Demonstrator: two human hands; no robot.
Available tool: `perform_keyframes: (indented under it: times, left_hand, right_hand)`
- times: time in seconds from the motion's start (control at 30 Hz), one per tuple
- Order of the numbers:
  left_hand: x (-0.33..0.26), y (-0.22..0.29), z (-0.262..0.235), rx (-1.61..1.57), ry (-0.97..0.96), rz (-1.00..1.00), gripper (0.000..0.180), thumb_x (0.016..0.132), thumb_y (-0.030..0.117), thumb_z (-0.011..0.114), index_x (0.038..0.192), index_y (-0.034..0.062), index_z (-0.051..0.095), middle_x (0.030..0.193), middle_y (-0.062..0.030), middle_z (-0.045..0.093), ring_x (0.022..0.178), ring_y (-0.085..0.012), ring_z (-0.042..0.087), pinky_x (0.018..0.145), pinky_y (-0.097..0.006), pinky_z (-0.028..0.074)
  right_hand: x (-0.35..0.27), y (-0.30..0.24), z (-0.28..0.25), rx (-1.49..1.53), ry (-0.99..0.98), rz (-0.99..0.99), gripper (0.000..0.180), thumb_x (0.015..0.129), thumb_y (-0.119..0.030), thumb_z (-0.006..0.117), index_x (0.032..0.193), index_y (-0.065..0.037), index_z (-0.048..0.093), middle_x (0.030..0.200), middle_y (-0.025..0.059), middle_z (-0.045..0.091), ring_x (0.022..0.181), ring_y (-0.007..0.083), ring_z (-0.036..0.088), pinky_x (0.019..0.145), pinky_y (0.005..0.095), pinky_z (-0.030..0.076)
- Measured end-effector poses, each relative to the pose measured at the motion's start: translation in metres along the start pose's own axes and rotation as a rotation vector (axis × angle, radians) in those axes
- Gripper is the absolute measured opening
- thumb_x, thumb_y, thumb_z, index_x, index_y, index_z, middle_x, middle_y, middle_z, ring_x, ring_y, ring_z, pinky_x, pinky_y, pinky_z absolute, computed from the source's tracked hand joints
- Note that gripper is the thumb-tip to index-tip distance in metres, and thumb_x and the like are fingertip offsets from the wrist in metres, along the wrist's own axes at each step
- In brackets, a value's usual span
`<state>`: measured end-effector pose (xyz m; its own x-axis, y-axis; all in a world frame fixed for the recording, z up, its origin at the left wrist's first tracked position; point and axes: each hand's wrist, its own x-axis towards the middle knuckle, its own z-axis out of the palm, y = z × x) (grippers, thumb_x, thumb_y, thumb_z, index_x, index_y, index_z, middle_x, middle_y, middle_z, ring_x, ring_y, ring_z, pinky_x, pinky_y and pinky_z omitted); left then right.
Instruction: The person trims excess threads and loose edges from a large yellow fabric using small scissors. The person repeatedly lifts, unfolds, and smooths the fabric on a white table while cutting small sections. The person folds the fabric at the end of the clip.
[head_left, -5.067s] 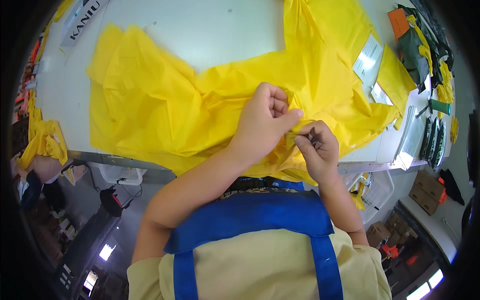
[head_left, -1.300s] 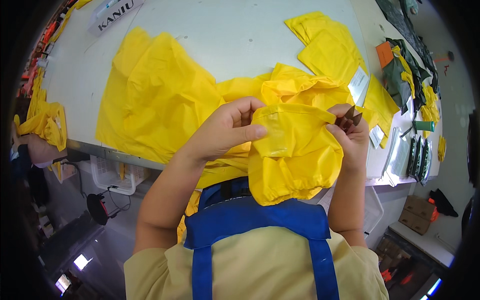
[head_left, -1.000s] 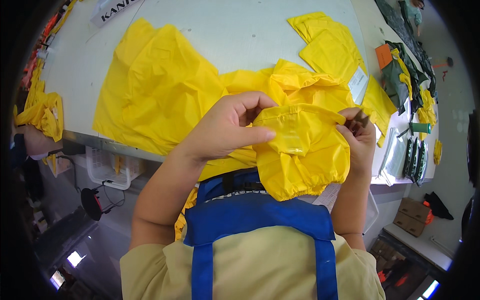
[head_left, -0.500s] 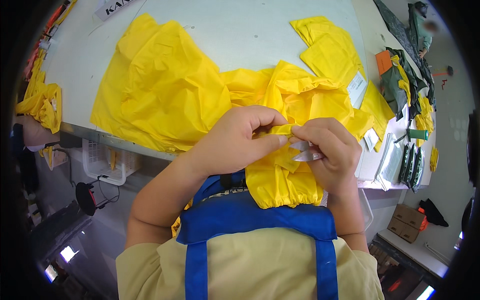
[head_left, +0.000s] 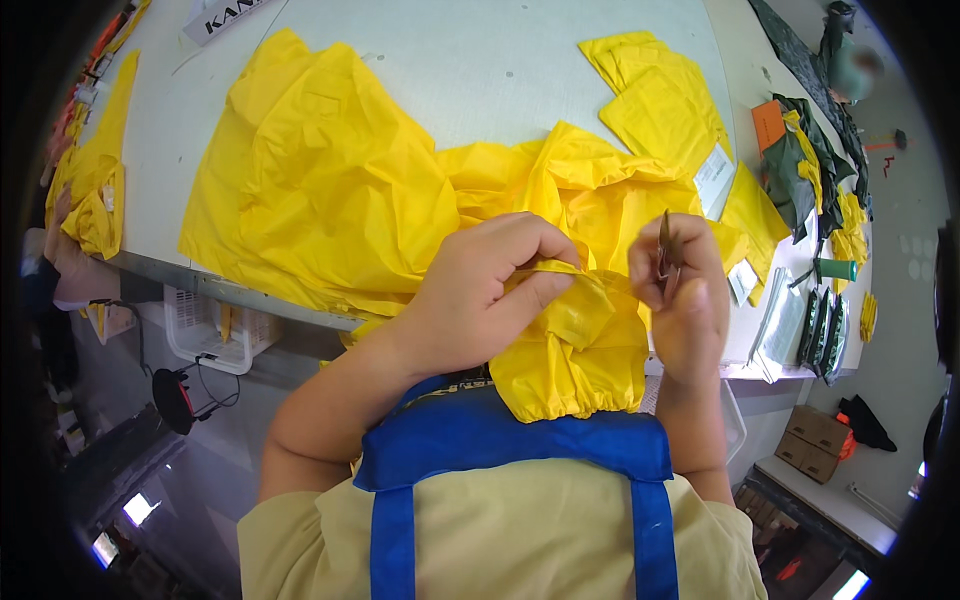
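Observation:
A yellow garment (head_left: 320,190) of thin, crinkled fabric spreads over the table, and its gathered cuff (head_left: 570,400) hangs over the front edge against my blue apron (head_left: 520,440). My left hand (head_left: 490,290) pinches a narrow folded edge of the garment between thumb and fingers. To the right of that edge, apart from the fabric in its grip, my right hand (head_left: 690,310) is raised, closed around small metal thread snips (head_left: 667,245). The blades point upward; the rest of the snips is hidden in the palm.
Folded yellow pieces (head_left: 665,105) lie at the back right with a white label. Farther right are dark garments (head_left: 790,175), a green roll (head_left: 838,269) and dark packets (head_left: 822,330). Below the table's left edge sits a white basket (head_left: 235,355). Other people work at far left and upper right.
My right hand has left the pinched fabric edge, moving right and up; the snips have turned from pointing left to pointing up. My left hand keeps its pinch. Yellow fabric at far left has shifted.

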<state>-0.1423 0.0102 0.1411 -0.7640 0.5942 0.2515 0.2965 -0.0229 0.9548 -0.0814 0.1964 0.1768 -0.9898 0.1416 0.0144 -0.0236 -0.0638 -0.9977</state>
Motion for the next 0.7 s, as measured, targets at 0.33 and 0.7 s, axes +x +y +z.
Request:
perform_keyframes:
  times: [0.33,0.7]
  left_hand:
    - [0.003,-0.002,-0.001,-0.002,0.0,0.023,0.008,0.081,0.0,0.059,0.089,0.0019,0.058,0.078,-0.0045,0.054,0.065,-0.0131,0.047,0.058,-0.023,0.036]
    - [0.003,-0.003,-0.004,-0.064,-0.022,0.019,0.01,0.08,-0.002,0.058,0.089,0.003,0.059,0.08,-0.0055,0.056,0.068,-0.0146,0.049,0.06,-0.024,0.037]
  right_hand:
    - [0.004,-0.013,-0.01,-0.766,-0.166,-0.332,0.029,0.065,-0.008,0.079,0.089,0.0,0.065,0.075,0.0104,0.063,0.067,0.0191,0.063,0.057,0.0238,0.049]
    - [0.003,-0.016,-0.003,-0.737,-0.165,-0.278,0.026,0.065,-0.009,0.08,0.085,-0.001,0.065,0.073,0.0109,0.063,0.063,0.0212,0.062,0.055,0.0275,0.048]
